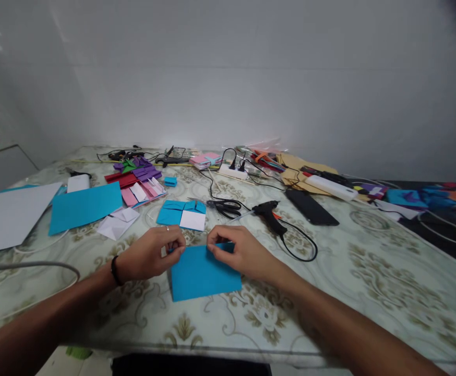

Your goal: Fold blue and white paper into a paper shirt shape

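A sheet of blue paper [206, 277] lies on the patterned tablecloth in front of me, its far edge between my two hands. My left hand [157, 251] pinches the far left corner between thumb and fingers. At the same edge, farther right, my right hand [238, 250] has its thumb and fingertips closed on the paper. Just beyond my hands sits a folded blue and white paper piece [173, 213]. Black-handled scissors [226, 207] rest beside it, and a black glue gun [270, 216] with its cord lies to their right.
On the left are white sheets [16, 214], a blue paper strip [87, 207] and a folded white paper [118, 223]. Red, pink and purple folded papers [142, 183] sit behind. A power strip [234, 171], black phone [311, 207] and brown envelopes [310, 167] lie toward the back right.
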The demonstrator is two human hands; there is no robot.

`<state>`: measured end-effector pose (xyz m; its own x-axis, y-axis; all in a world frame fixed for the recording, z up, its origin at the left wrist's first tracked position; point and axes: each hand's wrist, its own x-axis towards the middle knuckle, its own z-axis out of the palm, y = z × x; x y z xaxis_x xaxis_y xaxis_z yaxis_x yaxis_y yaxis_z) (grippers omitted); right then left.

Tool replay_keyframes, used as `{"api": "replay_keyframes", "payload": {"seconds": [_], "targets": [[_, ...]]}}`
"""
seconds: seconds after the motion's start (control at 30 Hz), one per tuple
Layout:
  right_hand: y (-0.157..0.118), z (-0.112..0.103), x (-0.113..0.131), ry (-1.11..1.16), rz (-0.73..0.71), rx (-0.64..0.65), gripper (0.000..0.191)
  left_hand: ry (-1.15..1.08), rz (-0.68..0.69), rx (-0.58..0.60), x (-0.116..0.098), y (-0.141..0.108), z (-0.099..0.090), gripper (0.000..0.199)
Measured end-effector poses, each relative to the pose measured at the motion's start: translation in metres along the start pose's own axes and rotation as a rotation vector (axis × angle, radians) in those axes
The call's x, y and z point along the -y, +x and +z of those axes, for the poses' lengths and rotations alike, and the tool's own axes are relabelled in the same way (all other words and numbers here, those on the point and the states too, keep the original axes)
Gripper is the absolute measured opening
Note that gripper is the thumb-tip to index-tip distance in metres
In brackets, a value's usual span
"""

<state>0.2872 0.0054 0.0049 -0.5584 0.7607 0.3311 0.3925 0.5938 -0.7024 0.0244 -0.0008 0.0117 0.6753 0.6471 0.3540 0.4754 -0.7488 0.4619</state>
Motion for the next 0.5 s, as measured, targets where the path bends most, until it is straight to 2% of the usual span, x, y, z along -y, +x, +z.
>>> {"api": "replay_keyframes", "payload": {"seconds": [0.23,0.5], "targets": [[0.0007,-0.0032,-0.0008,0.006,-0.002,-0.035,0.008,-0.027,-0.024,-0.014,-0.0053,0.0014,-0.0025,0.016],[0.0015,-0.0021,-0.0026,0.027,0.021,0.029,0.007,-0.037,-0.026,-0.017,-0.0045,0.001,-0.0031,0.015]]}}
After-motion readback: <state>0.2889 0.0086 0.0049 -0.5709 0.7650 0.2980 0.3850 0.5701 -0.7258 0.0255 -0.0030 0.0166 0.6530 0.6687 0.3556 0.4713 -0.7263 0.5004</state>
